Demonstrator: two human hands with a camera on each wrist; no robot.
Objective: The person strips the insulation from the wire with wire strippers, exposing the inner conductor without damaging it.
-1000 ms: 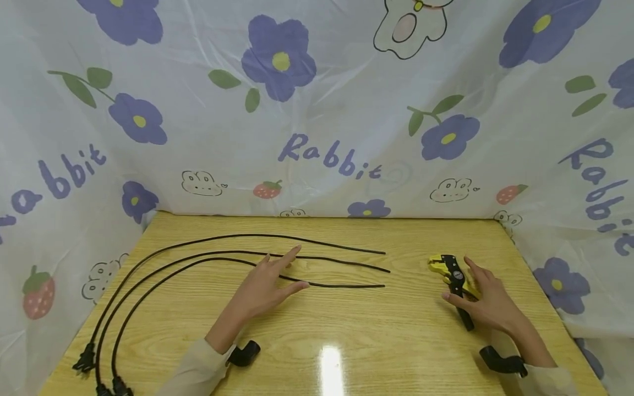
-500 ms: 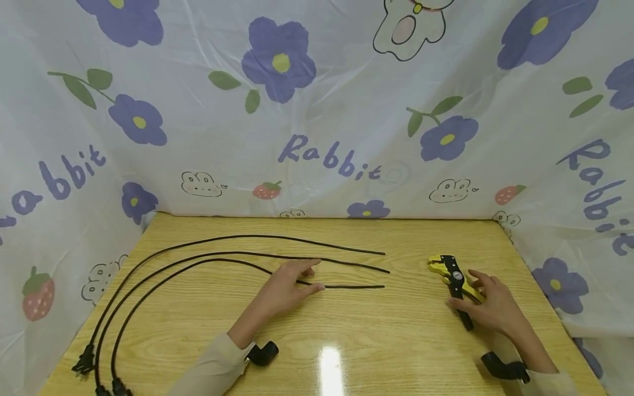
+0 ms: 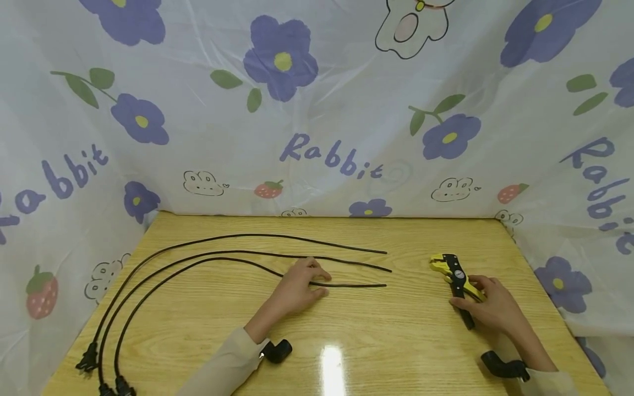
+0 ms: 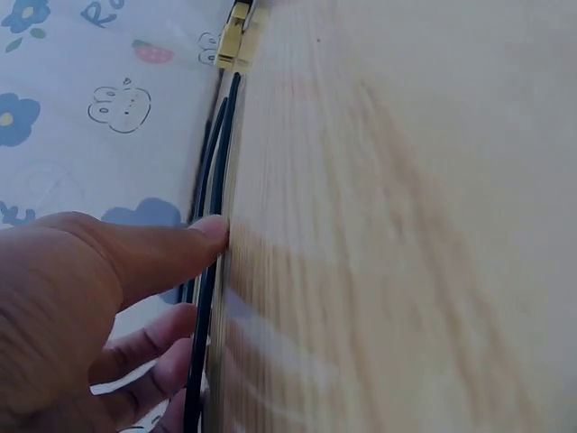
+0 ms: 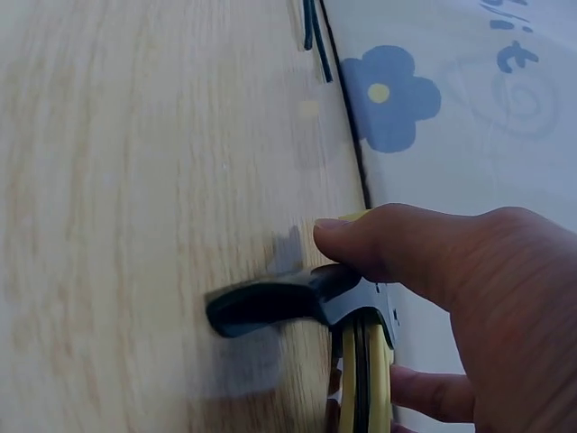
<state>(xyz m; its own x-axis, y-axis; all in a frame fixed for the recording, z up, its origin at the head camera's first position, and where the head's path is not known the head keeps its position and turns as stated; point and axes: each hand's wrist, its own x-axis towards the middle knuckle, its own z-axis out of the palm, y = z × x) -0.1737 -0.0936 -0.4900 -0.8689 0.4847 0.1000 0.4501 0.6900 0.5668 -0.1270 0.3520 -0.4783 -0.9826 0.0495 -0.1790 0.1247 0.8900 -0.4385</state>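
Three black power cords curve across the wooden table in the head view: a far cord (image 3: pixel 346 246), a middle cord (image 3: pixel 346 262) and a near cord (image 3: pixel 356 286). My left hand (image 3: pixel 297 286) is over the near cord, its thumb on one side and its bent fingers on the other; a gap shows between the tips. The left wrist view has the thumb (image 4: pixel 162 257) across a cord (image 4: pixel 204 325). On the right, my right hand (image 3: pixel 497 305) holds a yellow and black wire stripper (image 3: pixel 457 278) by its handles, thumb at the black one. The stripper lies on the table.
Plugs (image 3: pixel 88 357) on the cords lie at the table's front left. A patterned cloth (image 3: pixel 317 110) hangs behind and on both sides of the wooden table (image 3: pixel 386 341). A black device (image 3: pixel 277 351) sits at each wrist.
My left hand has slid right along the near cord and its fingers have bent inward. The right hand's fingers have closed in on the stripper's handles. Cords and stripper keep their places.
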